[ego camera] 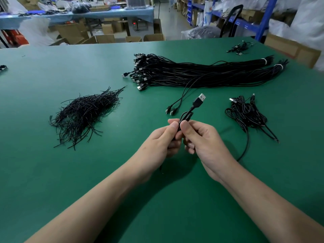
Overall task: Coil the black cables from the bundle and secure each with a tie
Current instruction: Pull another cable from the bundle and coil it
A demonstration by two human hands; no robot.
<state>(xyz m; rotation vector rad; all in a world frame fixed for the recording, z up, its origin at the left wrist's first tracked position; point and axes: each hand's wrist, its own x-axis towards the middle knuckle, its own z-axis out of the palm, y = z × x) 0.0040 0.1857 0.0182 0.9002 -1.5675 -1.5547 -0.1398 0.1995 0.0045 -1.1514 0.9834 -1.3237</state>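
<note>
Well to the left on a green work table (52,172), a loose heap of short black ties (84,114) lies apart from the person's hands. Near the table's centre the left hand (157,141) and the right hand (205,139) meet, the thumbs and curled fingers of both pinching a folded black cable (185,116) between them. Its USB plug (199,99) points up and away from the fingertips, clear of the table. Just beyond the hands, two more plugs (171,110) rest on the surface, their leads running back to the large bundle (201,72) of black cables. The bundle stretches from the centre toward the right edge, with plugs massed at its left end and white bands (264,60) cinching its right end. Right of the hands sits a small pile of coiled cables (245,114), one strand trailing toward the right wrist. Another small cluster of cables (240,47) lies at the far right corner. Cardboard boxes (105,38) and blue shelving (263,20) stand behind the table.
</note>
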